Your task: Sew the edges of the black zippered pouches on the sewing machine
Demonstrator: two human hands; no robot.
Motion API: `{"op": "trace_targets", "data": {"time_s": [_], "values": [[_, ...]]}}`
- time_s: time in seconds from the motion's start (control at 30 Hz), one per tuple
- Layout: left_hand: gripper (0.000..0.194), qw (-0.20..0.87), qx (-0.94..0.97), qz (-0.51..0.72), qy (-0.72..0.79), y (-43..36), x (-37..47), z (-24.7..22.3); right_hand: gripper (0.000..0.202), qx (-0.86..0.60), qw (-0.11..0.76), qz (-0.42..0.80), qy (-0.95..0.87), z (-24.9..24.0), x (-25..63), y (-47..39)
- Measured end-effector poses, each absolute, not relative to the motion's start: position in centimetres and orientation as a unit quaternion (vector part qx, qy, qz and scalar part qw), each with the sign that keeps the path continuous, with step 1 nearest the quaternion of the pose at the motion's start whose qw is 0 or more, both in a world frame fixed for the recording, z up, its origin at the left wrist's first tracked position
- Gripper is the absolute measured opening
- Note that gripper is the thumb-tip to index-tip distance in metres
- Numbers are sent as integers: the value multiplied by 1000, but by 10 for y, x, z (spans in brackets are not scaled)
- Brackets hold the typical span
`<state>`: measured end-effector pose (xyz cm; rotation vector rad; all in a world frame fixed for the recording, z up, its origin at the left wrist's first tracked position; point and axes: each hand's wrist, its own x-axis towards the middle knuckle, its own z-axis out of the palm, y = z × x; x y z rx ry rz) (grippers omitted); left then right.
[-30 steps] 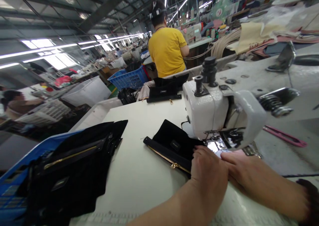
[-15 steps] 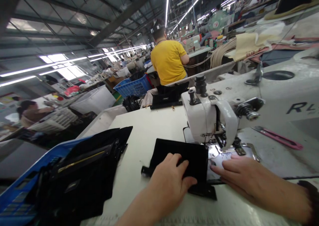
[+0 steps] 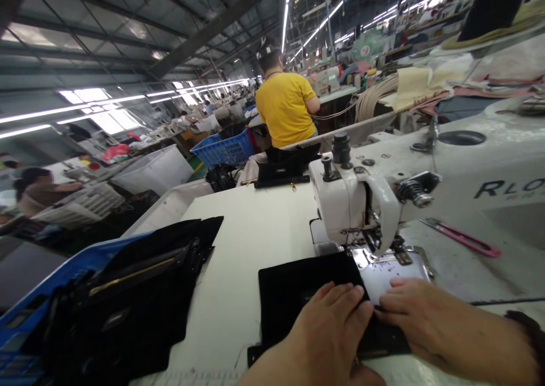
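Note:
A black fabric piece [image 3: 285, 286] lies on the pale sewing table, its upper right corner beside the presser foot of the white sewing machine [image 3: 340, 198]. My left hand [image 3: 332, 329] rests flat on the fabric, fingers extended toward its right edge. At that edge, my right hand [image 3: 421, 318] touches the fabric with its fingertips, the fingers bent and close together; whether they pinch the cloth is hidden. The lit metal needle plate [image 3: 389, 272] shows just above my right hand.
Black pouches with gold zippers [image 3: 128, 312] are heaped over a blue basket [image 3: 80, 269] at left. Pink thread snips [image 3: 468, 239] lie right of the needle. Another black pouch [image 3: 279, 170] sits at the table's far edge. A person in yellow [image 3: 287, 108] sits beyond.
The black fabric has turned slightly and come nearer to me. My left hand has moved right and down along it. My right hand has moved down from the needle plate to the fabric's edge.

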<state>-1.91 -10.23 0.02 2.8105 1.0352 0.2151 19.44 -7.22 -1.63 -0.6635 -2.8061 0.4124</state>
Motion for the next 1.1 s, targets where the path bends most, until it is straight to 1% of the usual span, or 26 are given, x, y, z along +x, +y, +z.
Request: {"op": "trace_targets", "data": {"time_s": [0.07,0.2,0.3,0.4,0.57,0.67,0.73,0.77,0.83,0.93,1.0,1.1], "values": [[65,79,932,59,348,-102,-18,-1,25,-223,132,126,-958,-16,195,-73],[61,76,935,33,345,-100,-20,2,30,-240,217,77,-943,-8,190,-77],[55,71,936,47,340,-100,-22,3,28,-279,301,17,-912,-1,184,-80],[50,51,940,49,333,-100,-21,-1,25,-288,336,-23,-896,2,180,-80],[55,22,943,2,333,-97,-14,-2,35,-267,314,-64,-909,-5,186,-81],[58,29,946,-12,322,-94,-13,0,42,-264,273,-82,-921,-15,198,-88],[57,33,948,-2,316,-93,-15,1,45,-274,226,-89,-930,-20,206,-93],[57,34,949,6,314,-93,-16,0,45,-278,203,-93,-934,-22,208,-95],[55,33,948,22,316,-93,-18,-2,42,-278,190,-107,-936,-23,209,-97],[53,27,941,63,331,-95,-17,-6,40,-268,220,-132,-929,-19,204,-94],[50,11,930,110,351,-98,-13,-8,41,-248,222,-154,-930,-15,201,-91],[35,-52,907,192,372,-102,-6,-10,40,-204,220,-185,-936,-7,201,-87]]}}
